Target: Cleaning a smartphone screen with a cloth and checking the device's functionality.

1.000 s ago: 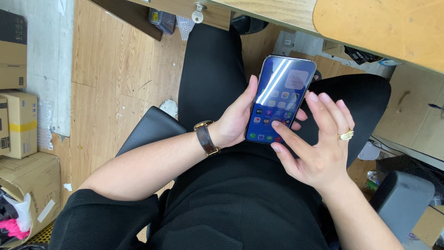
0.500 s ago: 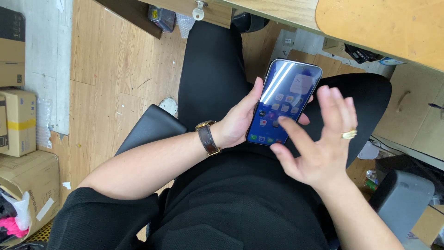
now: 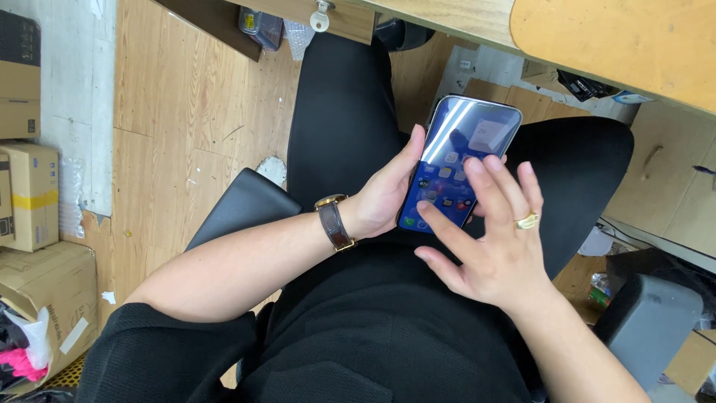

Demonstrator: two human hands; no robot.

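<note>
I sit on a black chair and look down at my lap in black clothes. My left hand (image 3: 384, 190), with a brown-strapped watch (image 3: 334, 222) on the wrist, grips a smartphone (image 3: 455, 145) by its left edge; the lit blue screen shows rows of icons. My right hand (image 3: 492, 242), with a gold ring (image 3: 527, 221) on one finger, hovers over the lower right of the phone, fingers spread, index finger by the screen. It holds nothing.
A wooden desk edge (image 3: 611, 45) runs across the top right, with a keyed drawer (image 3: 321, 16) at top centre. Cardboard boxes (image 3: 30, 194) are stacked at the left on the wooden floor (image 3: 186, 119). A grey bin (image 3: 645, 325) stands at lower right.
My right hand's fingers have lifted and spread over the phone's lower part; the phone and left hand stayed nearly where they were.
</note>
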